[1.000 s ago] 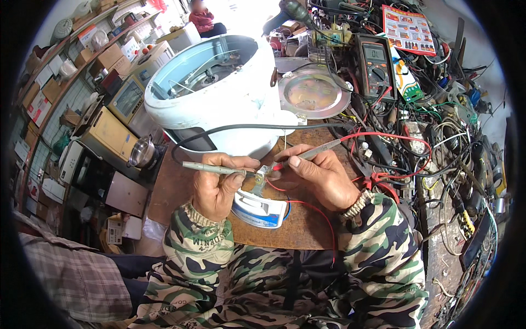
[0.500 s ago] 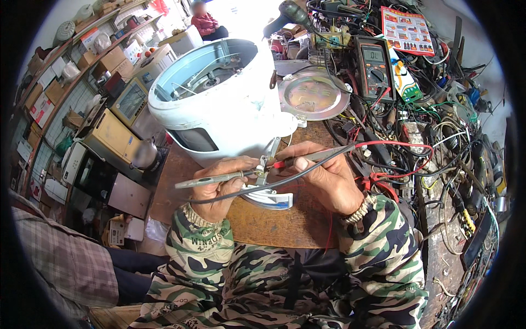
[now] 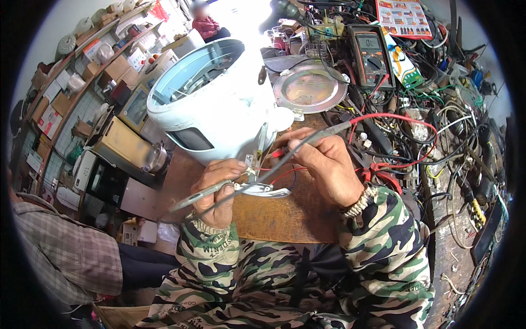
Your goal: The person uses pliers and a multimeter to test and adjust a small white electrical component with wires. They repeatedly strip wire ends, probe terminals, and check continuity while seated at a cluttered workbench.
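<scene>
My left hand (image 3: 219, 192) is closed round a grey test probe (image 3: 198, 197), its fingertips at a small metal bracket with wires (image 3: 250, 167). My right hand (image 3: 331, 171) pinches a second test probe (image 3: 331, 130), grey with a red front end and a red lead. Its tip points toward the bracket; whether it touches metal I cannot tell. A black lead (image 3: 274, 168) crosses in front of both hands. The bracket stands by a curved white plastic piece (image 3: 266, 191), just in front of a round white appliance housing (image 3: 235, 118) that lies tilted, its pale blue inside showing.
A multimeter (image 3: 372, 57) lies at the back right, near a round metal lid (image 3: 309, 88). Tangled cables and red-handled pliers (image 3: 383, 174) crowd the right side. Shelves with boxes (image 3: 71, 90) stand at left. One person (image 3: 66, 247) is close at my left; another (image 3: 205, 24) sits far back.
My left hand has drawn slightly down and left, and the gap between my hands has widened. The right probe's rear end has swung upward. Both probes are still held.
</scene>
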A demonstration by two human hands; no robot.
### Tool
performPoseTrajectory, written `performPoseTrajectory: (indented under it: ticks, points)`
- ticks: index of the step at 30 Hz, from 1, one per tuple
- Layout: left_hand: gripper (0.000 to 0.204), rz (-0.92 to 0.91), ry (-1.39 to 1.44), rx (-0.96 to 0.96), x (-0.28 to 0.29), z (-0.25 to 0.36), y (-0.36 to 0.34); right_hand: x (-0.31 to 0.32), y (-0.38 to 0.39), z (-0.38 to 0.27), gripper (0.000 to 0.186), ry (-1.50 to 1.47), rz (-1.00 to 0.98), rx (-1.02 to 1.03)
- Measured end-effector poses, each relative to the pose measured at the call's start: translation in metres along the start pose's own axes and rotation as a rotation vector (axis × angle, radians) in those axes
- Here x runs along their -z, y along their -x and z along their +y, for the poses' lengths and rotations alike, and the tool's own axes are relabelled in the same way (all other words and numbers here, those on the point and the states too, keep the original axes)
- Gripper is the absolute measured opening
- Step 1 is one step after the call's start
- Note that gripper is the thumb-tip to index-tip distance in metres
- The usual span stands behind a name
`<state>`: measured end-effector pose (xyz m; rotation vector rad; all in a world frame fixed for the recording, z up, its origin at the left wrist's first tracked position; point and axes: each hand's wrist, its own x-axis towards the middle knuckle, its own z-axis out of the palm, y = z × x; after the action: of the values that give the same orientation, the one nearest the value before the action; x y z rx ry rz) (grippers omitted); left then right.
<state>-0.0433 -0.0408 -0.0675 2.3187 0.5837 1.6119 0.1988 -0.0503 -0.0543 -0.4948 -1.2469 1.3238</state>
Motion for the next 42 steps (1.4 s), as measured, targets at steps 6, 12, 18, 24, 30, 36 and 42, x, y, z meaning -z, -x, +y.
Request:
performPoseTrajectory:
  ticks: [6,12,18,24,30,36,42]
  points:
    - [0.020,0.017,0.024,0.024,-0.001,-0.004,0.003,0.000,0.001,-0.002,0.021,0.111,0.017,-0.033]
    - [0.021,0.028,0.020,0.050,0.000,-0.004,0.004,-0.004,0.000,0.004,0.015,0.051,0.035,0.000]
    - [0.019,0.058,0.015,0.013,-0.002,-0.002,0.005,-0.005,0.001,-0.002,0.019,0.112,0.005,-0.083]
    - [0.016,0.076,-0.005,0.025,-0.005,-0.001,0.002,-0.004,0.000,0.009,0.021,0.233,0.012,0.068]
    - [0.021,0.087,-0.003,0.109,-0.002,0.003,0.011,-0.008,0.002,0.015,0.023,0.299,0.015,0.117]
    - [0.020,0.054,-0.089,0.038,-0.003,0.005,0.003,-0.004,0.003,0.017,0.024,0.129,-0.027,-0.021]
    - [0.021,0.037,-0.119,0.011,-0.001,0.004,0.002,-0.002,0.004,0.015,0.028,0.176,-0.048,-0.051]
